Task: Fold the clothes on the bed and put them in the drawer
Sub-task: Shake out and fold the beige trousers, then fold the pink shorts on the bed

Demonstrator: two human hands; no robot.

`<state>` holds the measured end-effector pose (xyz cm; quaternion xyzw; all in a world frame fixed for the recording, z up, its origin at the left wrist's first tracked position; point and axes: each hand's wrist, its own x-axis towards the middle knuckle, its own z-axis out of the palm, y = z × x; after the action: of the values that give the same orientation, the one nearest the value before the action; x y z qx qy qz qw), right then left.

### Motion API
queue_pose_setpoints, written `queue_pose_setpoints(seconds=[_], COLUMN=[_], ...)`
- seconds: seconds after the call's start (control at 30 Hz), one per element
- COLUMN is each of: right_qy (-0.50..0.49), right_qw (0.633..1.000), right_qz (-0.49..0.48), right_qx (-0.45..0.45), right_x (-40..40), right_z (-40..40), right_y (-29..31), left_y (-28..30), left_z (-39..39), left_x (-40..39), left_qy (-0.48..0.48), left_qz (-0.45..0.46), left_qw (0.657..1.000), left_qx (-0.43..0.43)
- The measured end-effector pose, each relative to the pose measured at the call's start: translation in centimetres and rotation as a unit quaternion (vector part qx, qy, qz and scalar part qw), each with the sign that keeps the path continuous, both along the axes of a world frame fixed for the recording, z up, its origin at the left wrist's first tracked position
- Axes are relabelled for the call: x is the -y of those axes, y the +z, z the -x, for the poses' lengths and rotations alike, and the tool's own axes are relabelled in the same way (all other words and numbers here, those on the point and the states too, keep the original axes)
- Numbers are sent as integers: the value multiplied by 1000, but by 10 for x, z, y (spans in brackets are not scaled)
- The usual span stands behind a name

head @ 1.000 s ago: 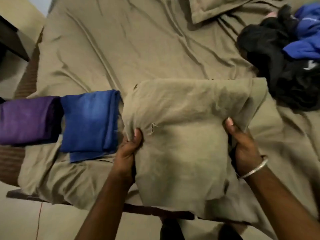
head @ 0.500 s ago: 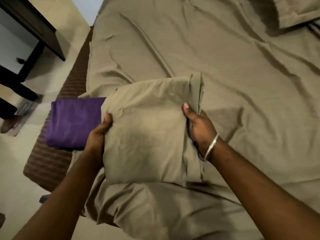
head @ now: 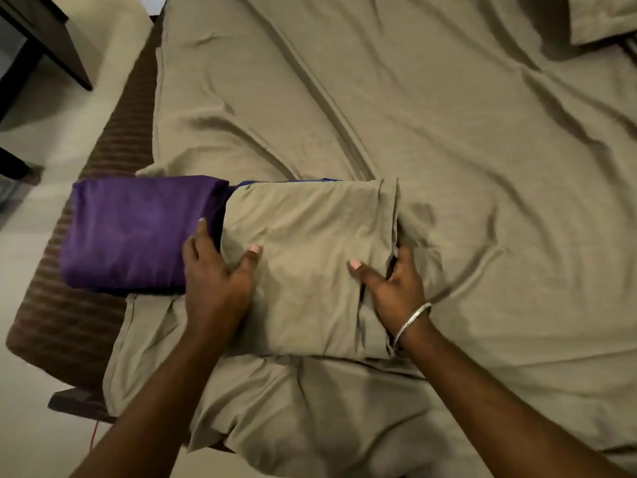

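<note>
A folded khaki garment [head: 310,270] lies on the bed, on top of a folded blue garment [head: 286,181] of which only a thin strip shows at its far edge. A folded purple garment [head: 138,236] sits right against its left side. My left hand [head: 217,281] holds the khaki garment's left edge, thumb on top and fingers down between it and the purple one. My right hand [head: 396,291], with a metal bangle on the wrist, holds the right edge, thumb on top and fingers tucked at the side.
The bed sheet [head: 413,115] is khaki like the garment and wrinkled. A pillow corner [head: 606,19] shows at the top right. The brown striped mattress side [head: 86,305] is exposed at the left. Dark wooden furniture [head: 51,39] stands on the pale floor beyond.
The khaki garment went from being held up in the air to lying flat beside the purple one, covering the blue one. My view shifted left, so the dark clothes pile is out of sight.
</note>
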<state>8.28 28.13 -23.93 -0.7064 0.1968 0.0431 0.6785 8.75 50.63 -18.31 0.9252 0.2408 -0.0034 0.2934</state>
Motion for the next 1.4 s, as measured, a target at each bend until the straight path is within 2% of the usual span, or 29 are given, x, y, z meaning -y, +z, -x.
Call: queue_pose_setpoints(seconds=[0.07,0.17,0.23,0.37,0.4,0.5,0.53,0.6,0.63,0.7,0.77,0.83,0.9,0.97,1.03,1.1,1.13,1.2,1.27,1.33,1.4], right_qy=[-13,25,62,71,69,70,56,21,9,-10,-4,42,83,74,47,33,29,-8,-46,0,56], right_qw=[997,985,974,974,978,994,996,993,983,944,904,872,845,849,883,916,918,877,830,811,800], right_qz=[75,152,185,171,150,8,1,83,153,300,408,479,525,521,467,396,389,476,550,560,573], right_qx=[30,81,119,127,128,87,74,83,104,133,130,96,56,31,15,51,72,63,-76,-172,-170], right_x=[-1,-3,0,10,15,30,42,85,110,173,230,276,315,349,394,427,443,488,544,579,610], right_z=[2,20,33,37,36,33,33,34,35,46,58,73,90,103,117,126,131,144,163,181,196], right_y=[1,-8,-21,-29,-30,-28,-31,-33,-34,-41,-49,-59,-65,-65,-59,-49,-44,-38,-35,-43,-51], left_y=[1,-19,-32,-42,-40,-29,-25,-19,-18,-25,-36,-46,-53,-59,-65,-71,-74,-79,-84,-90,-103], left_z=[11,26,36,37,35,33,33,34,34,36,36,35,30,28,32,37,40,46,51,49,45], left_x=[11,25,29,31,35,42,46,66,80,123,167,211,258,306,370,422,448,504,568,614,663], left_qy=[-125,-203,-210,-203,-203,-177,-163,-151,-165,-220,-284,-338,-376,-395,-418,-448,-466,-501,-526,-525,-498], left_qz=[-61,-142,-170,-192,-193,-153,-137,-123,-115,-109,-165,-206,-174,-119,-87,-71,-66,-60,-65,-70,-83], left_qw=[990,968,962,959,958,969,974,980,980,968,942,917,910,911,904,891,882,863,848,848,863], left_qx=[11,-29,-42,-53,-55,-78,-73,-26,3,56,75,56,29,-6,-17,-15,-12,1,10,10,-5])
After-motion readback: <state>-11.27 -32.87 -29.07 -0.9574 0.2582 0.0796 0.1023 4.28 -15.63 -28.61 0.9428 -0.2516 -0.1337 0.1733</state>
